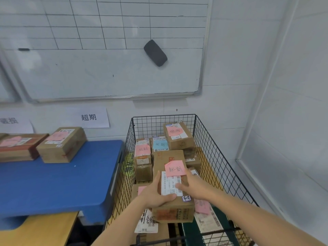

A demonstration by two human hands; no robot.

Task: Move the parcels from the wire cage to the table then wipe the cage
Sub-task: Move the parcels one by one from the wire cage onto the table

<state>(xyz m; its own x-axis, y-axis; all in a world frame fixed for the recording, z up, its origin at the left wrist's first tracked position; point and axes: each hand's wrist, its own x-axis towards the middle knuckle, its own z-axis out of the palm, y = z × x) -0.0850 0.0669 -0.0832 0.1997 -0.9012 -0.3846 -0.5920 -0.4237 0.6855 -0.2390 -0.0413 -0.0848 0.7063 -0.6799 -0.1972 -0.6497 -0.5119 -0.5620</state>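
Cardboard parcel [170, 183] with a pink note [174, 168] is over the pile [177, 137] at the wire cage's [213, 157] near end, right of the blue table [53, 183]; we clasp it, left hand [156, 193] curled on its left edge, right hand [195, 187] on its right.

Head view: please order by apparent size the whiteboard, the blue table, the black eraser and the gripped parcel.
1. whiteboard
2. blue table
3. gripped parcel, though its nearness to the camera enlarges it
4. black eraser, clearly the smallest
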